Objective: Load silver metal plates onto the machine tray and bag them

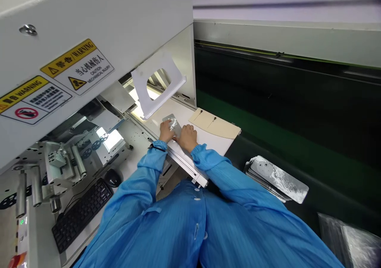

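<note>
Both my hands rest on the white machine table (pixel 208 143), in blue sleeves. My left hand (pixel 165 131) and my right hand (pixel 187 137) press together on a small shiny silver pouch (pixel 172 122) lying flat between them. Fingers of both hands are curled down onto the pouch's near edge. Just beyond it stands a tilted white plastic guard (pixel 157 81) with a cut-out window.
A big white machine housing (pixel 89 33) with yellow warning labels overhangs at the left. A black keyboard (pixel 81 212) and mouse (pixel 112 177) lie low left. A stack of silver pouches (pixel 276 178) sits at the right beside a dark green conveyor belt (pixel 282 141). A beige plate (pixel 216 124) lies on the table.
</note>
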The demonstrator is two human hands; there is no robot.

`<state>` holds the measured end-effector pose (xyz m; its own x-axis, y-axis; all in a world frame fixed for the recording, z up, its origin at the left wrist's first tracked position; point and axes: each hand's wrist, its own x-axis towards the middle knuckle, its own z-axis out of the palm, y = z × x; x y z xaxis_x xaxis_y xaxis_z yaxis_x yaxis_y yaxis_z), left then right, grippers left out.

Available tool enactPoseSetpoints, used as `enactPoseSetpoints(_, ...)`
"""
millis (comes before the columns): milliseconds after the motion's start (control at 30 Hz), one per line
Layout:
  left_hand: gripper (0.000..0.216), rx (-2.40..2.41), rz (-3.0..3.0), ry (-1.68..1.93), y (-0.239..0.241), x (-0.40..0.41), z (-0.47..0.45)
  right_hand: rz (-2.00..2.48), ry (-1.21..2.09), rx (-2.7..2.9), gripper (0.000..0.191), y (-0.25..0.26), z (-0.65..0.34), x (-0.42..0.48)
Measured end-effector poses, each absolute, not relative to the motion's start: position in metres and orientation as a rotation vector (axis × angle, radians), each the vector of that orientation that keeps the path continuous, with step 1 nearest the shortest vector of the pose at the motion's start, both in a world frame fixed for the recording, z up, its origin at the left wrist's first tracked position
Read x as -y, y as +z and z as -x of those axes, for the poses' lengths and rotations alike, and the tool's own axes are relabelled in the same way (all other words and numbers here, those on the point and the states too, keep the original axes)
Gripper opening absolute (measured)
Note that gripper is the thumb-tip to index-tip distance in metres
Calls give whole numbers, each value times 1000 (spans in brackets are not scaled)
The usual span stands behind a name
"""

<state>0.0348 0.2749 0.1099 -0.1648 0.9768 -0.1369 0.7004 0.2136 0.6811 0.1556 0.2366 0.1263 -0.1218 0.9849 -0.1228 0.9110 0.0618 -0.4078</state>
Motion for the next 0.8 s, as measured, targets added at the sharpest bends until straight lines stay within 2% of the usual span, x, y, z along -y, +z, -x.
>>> enactPoseSetpoints(133, 61, -1824, -865, 1086, 101, -261, -39, 2037, 619, 2083, 71, 117, -138, -257)
enactPoseSetpoints(333, 49, -1572, -446, 1370, 110, -251, -40, 2018, 676, 2034, 62, 115, -126, -256)
enactPoseSetpoints(433, 44, -1446, -269, 1406, 124, -251, -39, 1999, 706, 2038, 58, 119, -120, -259)
enactPoseSetpoints(600, 29, -1407, -56, 1335, 144, -256, -27, 2109, 851, 1963, 68, 127, -120, -278)
enactPoseSetpoints(800, 23, -1347, -7, 1229, 144, -259, -17, 2148, 880, 1929, 67, 127, -118, -285)
